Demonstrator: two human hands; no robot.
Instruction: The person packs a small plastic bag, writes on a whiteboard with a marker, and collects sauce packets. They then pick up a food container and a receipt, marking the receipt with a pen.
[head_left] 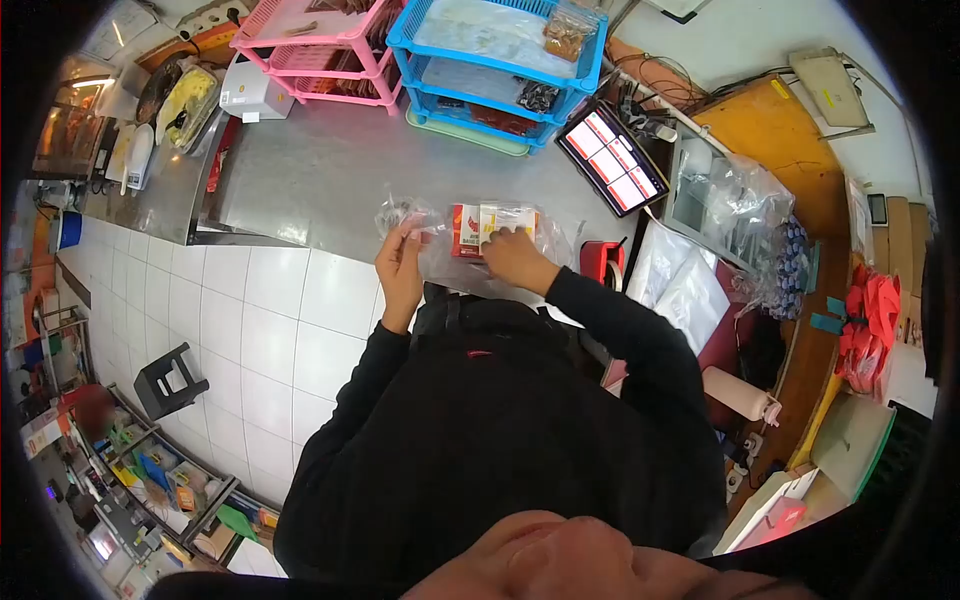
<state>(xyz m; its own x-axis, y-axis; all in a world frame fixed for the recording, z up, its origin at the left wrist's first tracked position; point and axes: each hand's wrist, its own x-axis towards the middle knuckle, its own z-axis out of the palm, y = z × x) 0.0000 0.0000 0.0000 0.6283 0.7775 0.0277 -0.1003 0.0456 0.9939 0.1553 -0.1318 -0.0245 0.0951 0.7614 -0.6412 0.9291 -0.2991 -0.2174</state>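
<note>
A clear plastic bag (pixel 433 262) lies at the front edge of the steel counter (pixel 330 170). My left hand (pixel 401 265) pinches the left part of this bag between thumb and fingers. A small red and white box (pixel 467 231) and a white and yellow one (pixel 507 216) sit side by side at the bag, seemingly within it. My right hand (pixel 518 260) rests on the lighter box with its fingers bent over the lower part; whether it grips the box cannot be made out.
Pink trays (pixel 318 55) and blue stacked trays (pixel 490 75) stand at the counter's back. To the right are a tablet (pixel 612 158), a red tape dispenser (pixel 601 262) and white plastic bags (pixel 690 290). A black stool (pixel 170 381) stands on the tiled floor at left.
</note>
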